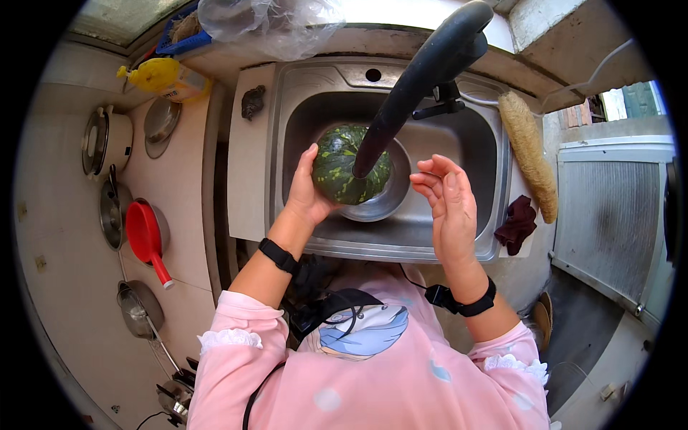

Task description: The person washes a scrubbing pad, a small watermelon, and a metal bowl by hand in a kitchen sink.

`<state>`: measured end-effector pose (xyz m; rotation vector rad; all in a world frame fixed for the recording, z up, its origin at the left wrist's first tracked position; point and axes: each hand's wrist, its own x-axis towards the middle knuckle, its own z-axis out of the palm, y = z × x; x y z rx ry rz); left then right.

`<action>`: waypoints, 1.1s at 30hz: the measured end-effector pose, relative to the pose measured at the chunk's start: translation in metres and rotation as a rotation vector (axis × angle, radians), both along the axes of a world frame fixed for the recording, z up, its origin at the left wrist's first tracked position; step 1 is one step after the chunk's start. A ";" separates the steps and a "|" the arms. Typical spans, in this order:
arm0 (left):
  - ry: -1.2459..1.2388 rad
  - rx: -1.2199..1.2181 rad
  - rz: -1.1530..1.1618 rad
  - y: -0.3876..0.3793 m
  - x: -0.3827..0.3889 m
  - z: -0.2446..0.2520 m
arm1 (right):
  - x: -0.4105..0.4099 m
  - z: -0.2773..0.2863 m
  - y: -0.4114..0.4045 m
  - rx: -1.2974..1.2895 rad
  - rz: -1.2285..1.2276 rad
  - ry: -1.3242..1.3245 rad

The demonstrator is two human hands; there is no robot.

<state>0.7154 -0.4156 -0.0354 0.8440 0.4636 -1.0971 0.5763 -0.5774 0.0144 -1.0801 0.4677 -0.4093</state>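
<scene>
A round dark green pumpkin [344, 177] with yellow-green flecks is held over a metal bowl [400, 185] in the stainless steel sink [473, 142]. My left hand [307, 191] grips its left side, thumb up along the rind. The black faucet [414, 80] crosses in front of the pumpkin, its spout end covering part of the rind. To the right of the bowl my right hand [446, 201] is raised, fingers bent and apart from the pumpkin, with nothing in it. Whether water is running I cannot tell.
Along the sink's right side lie a long dried loofah [529, 153] and a dark maroon cloth [517, 224]. A crumpled dark scrap [253, 102] rests on the left ledge. Farther left are a red dipper [144, 231], several pots and a yellow bottle [164, 78]. A clear plastic bag [269, 24] sits behind.
</scene>
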 end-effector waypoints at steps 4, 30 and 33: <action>0.008 -0.009 0.025 -0.003 -0.001 0.004 | -0.004 -0.017 0.000 0.061 -0.049 0.089; 0.006 0.010 -0.017 -0.004 -0.010 -0.016 | 0.029 -0.075 0.006 0.373 0.287 0.452; -0.047 -0.001 -0.092 -0.010 -0.015 -0.009 | 0.025 -0.103 -0.002 0.613 0.318 0.330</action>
